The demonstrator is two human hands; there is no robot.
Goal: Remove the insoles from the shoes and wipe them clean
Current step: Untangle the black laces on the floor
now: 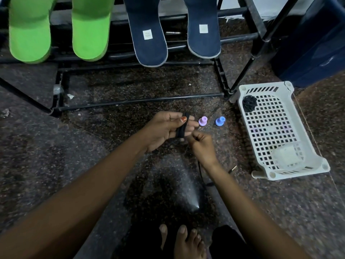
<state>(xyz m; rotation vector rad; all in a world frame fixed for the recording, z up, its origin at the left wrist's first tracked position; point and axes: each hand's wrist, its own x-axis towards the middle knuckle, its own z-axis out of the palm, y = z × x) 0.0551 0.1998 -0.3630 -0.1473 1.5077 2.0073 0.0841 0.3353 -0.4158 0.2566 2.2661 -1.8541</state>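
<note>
Green insoles (29, 28) — bright, plain, no pattern.
Navy insoles (149, 34) — pale grey edging, small white square label on each.
Rack (141, 101): black.
Floor (56, 165): dark brown-black speckled stone.
Basket (268, 128): off-white, grid of square holes.
Lace (182, 128): black.
Lilac peg (203, 121), blue peg (220, 121).
Left hand (164, 128): orange thumbnail.
Bin (317, 43): dark blue.

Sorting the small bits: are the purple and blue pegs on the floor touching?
Apart. The head view shows bare floor between the purple peg and the blue peg.
</note>
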